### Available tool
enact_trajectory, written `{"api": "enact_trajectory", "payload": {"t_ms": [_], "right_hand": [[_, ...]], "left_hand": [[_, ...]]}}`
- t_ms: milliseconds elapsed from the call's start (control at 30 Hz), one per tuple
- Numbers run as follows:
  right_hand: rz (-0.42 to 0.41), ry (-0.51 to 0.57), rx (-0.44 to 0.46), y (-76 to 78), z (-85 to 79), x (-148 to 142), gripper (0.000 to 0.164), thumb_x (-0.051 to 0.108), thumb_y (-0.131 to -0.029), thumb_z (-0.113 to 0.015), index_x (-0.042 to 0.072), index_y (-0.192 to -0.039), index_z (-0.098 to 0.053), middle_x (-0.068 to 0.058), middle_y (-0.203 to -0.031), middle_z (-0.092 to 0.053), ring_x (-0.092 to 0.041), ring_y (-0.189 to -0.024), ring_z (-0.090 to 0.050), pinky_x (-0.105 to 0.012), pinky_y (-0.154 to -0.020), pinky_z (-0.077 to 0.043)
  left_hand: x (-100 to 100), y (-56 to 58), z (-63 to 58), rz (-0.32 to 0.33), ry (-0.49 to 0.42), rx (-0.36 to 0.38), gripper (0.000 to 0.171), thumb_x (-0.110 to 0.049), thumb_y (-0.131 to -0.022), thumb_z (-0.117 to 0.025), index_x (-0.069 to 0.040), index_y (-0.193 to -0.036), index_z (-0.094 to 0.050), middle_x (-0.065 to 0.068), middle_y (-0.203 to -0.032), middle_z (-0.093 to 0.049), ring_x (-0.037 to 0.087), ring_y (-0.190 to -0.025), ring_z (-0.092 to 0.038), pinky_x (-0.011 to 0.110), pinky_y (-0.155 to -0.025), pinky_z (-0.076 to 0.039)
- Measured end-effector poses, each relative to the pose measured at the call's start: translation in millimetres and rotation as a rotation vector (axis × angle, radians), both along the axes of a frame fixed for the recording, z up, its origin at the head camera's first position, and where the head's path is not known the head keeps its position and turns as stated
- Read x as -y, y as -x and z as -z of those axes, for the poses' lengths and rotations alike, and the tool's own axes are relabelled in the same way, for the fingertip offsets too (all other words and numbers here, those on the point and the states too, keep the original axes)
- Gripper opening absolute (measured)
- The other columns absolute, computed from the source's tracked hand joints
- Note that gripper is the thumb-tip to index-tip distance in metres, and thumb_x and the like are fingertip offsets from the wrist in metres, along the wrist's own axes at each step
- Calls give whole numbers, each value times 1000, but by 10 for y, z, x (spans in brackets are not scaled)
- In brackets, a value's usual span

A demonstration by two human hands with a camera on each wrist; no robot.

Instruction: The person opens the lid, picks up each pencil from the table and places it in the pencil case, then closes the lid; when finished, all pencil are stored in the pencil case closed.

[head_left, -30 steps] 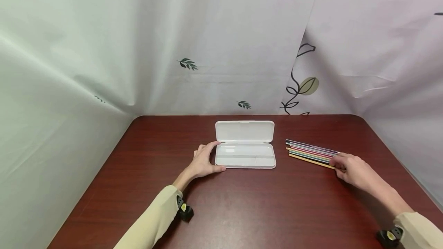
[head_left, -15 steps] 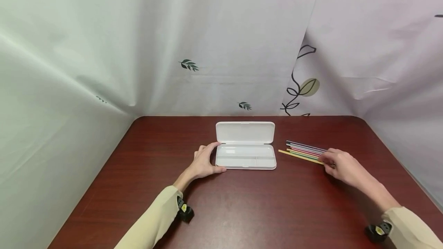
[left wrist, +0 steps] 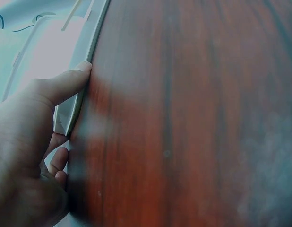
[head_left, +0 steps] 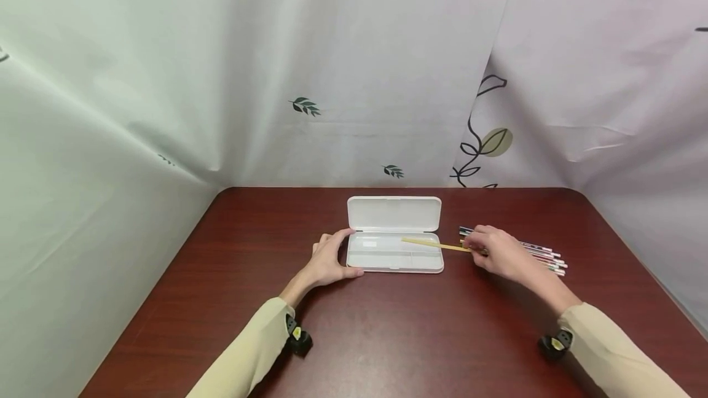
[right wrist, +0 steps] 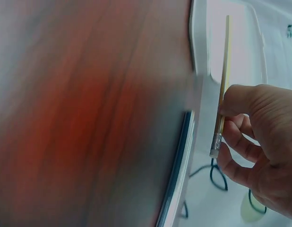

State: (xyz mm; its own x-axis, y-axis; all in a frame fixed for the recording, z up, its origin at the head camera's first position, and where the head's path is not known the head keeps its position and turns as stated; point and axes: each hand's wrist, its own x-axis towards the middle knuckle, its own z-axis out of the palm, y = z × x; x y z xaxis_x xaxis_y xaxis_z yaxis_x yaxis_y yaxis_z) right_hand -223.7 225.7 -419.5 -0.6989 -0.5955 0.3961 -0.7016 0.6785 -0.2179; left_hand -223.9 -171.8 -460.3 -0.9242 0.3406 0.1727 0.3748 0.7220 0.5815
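Note:
A white pencil case lies with its lid raised, its tray split into compartments. My left hand holds the case's left end, thumb at the front edge and fingers toward the back; in the left wrist view the thumb presses on the rim. Between thumb and fingers, my right hand pinches a yellow pencil near its eraser end. Its far end reaches over the right part of the tray. Several other pencils lie side by side on the table, partly hidden behind the right hand.
The dark red wooden table carries the case and the pencils. White cloth with leaf prints hangs behind the table and at both sides.
My right hand has drawn the yellow pencil out of the row and carried it left, so its end now overlaps the case. The left hand has kept its hold on the case.

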Motion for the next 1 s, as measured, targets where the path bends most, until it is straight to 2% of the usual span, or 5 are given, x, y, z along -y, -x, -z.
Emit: {"api": "enact_trajectory", "payload": {"t_ms": [367, 767, 1000], "right_hand": [[-59, -8, 42, 116, -23, 376, 25, -8, -75, -72, 12, -88, -71, 6, -83, -56, -13, -73, -51, -33, -62, -45], [-63, -100, 140, 234, -61, 718, 17, -2, -81, -75, 10, -93, -73, 2, -88, -61, -17, -78, -53, -35, -67, -47], [-85, -97, 185, 301, -63, 867, 16, -3, -81, -74, 10, -91, -72, 3, -86, -61, -13, -72, -53, -31, -64, -47]], "left_hand": [[-12, -1, -7, -5, -7, 4, 92, -34, -68, -91, -12, -145, -48, 7, -134, -58, 28, -114, -45, 48, -90, -30], [-8, -5, 4, -6, -12, 2, 92, -34, -67, -91, -12, -145, -48, 7, -132, -59, 28, -113, -46, 48, -90, -30], [-3, -6, 7, -3, -18, -2, 91, -34, -67, -91, -12, -144, -49, 7, -132, -59, 28, -112, -46, 48, -90, -30]]}}
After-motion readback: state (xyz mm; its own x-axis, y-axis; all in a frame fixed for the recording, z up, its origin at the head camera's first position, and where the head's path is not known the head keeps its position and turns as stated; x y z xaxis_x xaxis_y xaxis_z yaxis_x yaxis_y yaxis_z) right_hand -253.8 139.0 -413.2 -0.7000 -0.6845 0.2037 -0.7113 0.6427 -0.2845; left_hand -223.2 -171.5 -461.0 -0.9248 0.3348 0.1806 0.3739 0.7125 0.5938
